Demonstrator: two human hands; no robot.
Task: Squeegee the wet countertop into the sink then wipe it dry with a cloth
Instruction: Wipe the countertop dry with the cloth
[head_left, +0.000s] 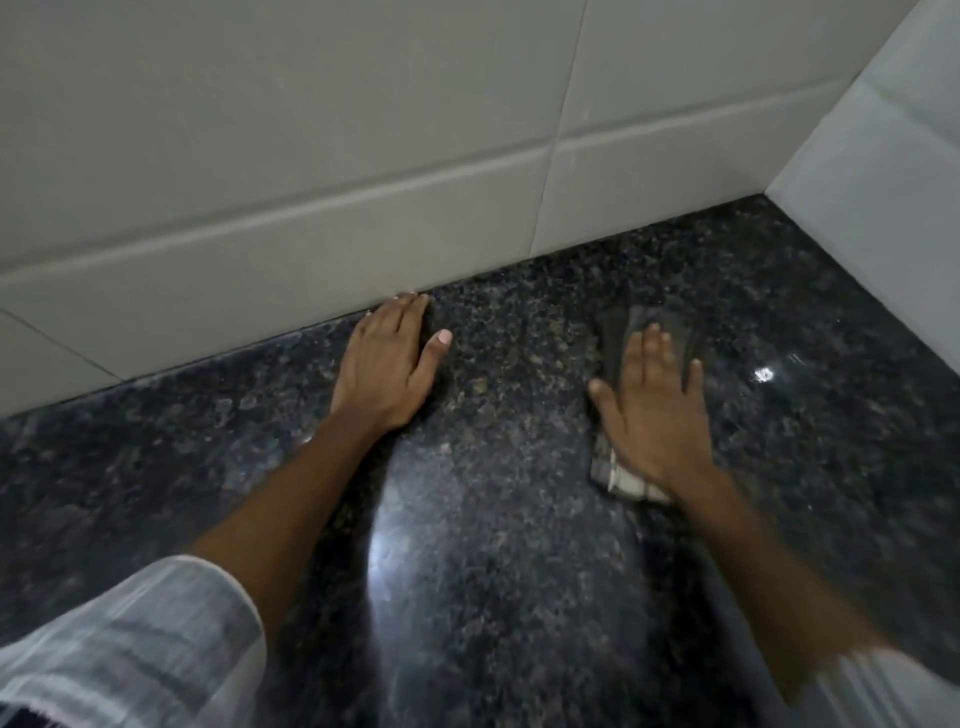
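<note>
Soft grey cloth (618, 338) near the countertop (493, 519) back edge slides easily under the flat, open right hand (654, 410); left hand (387, 364) rests open, empty.

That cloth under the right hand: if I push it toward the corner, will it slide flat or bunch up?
The cloth looks soft and floppy, with folds showing at both ends, so its free edges may bunch. The right hand lies flat and spread on it, which should keep the middle down. The granite countertop looks glossy, so it will probably glide easily.
</note>
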